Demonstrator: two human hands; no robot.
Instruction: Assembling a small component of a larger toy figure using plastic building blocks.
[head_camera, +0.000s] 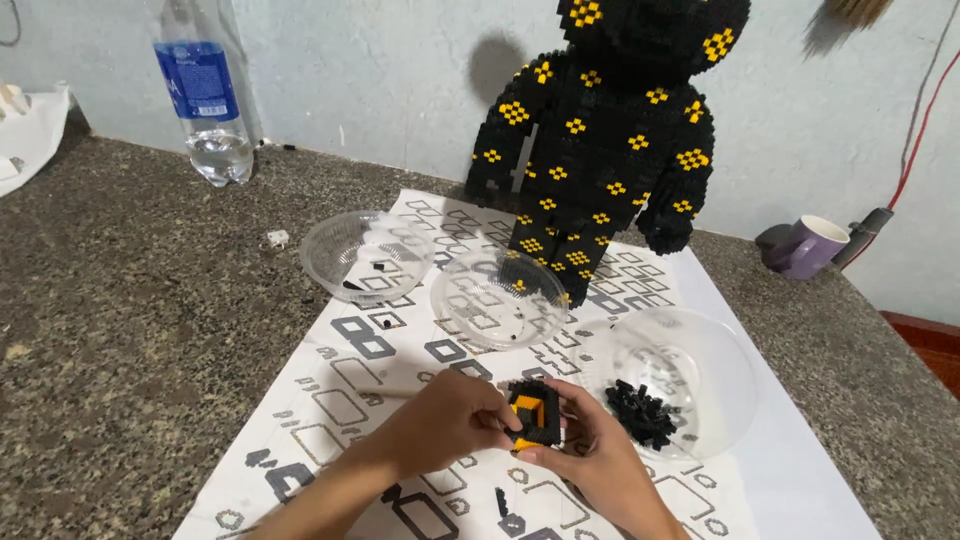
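A: How are the hands set?

B: Both reach in from below. The left hand (455, 418) pinches the left edge of a small black and orange block piece (533, 413); the right hand (590, 458) cups it from underneath, just above the printed sheet (360, 380).

A: Any packages?

B: A clear bottle (205, 90) with a blue label stands at the wall, far left on the bench (120, 300).

Locate the black-and-yellow brick bear figure (610, 140) standing at the wall on your desk (120, 330). Left of it you see a water bottle (205, 90); right of it, a purple mug (810, 246).
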